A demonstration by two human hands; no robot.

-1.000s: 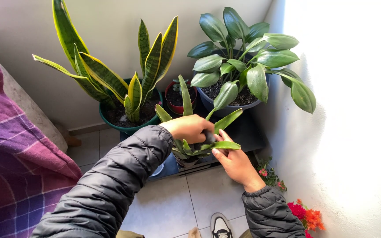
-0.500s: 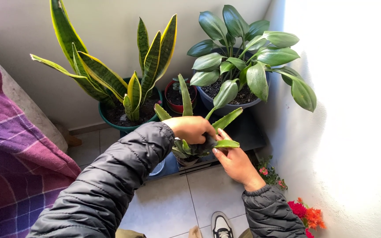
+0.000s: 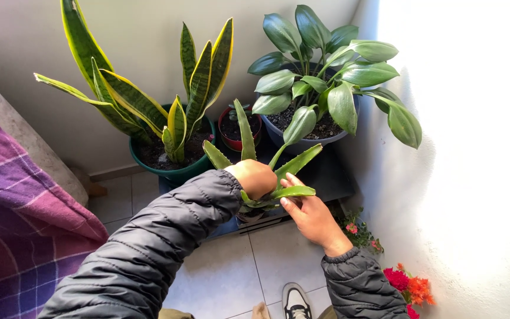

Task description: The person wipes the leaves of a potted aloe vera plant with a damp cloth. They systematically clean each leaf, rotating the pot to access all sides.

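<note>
STEP: tending aloe plant (image 3: pixel 249 155) in front of red pot (image 3: pixel 231 131) | L hand (image 3: pixel 255 177) grip closed at its centre, contents hidden | R hand (image 3: pixel 309 215) steadies a leaf, fingers open | NEXT: prob. needs gentle work, leaves snap easily

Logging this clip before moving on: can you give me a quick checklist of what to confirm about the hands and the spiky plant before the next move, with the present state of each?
1. Left hand on the spiky plant: ok, it is closed over the plant's centre.
2. Right hand supporting a leaf: ok, fingers lie under the low right leaf.
3. What the left grip holds: cannot tell, the hand hides it.
4. The plant's pot upright: cannot tell, mostly hidden behind the sleeve.
5. Neighbours apart: ok, the red pot and the striped plant stand behind, untouched by the hands.
6. Shoe apart from the pots: ok, on the tiles below.
</note>
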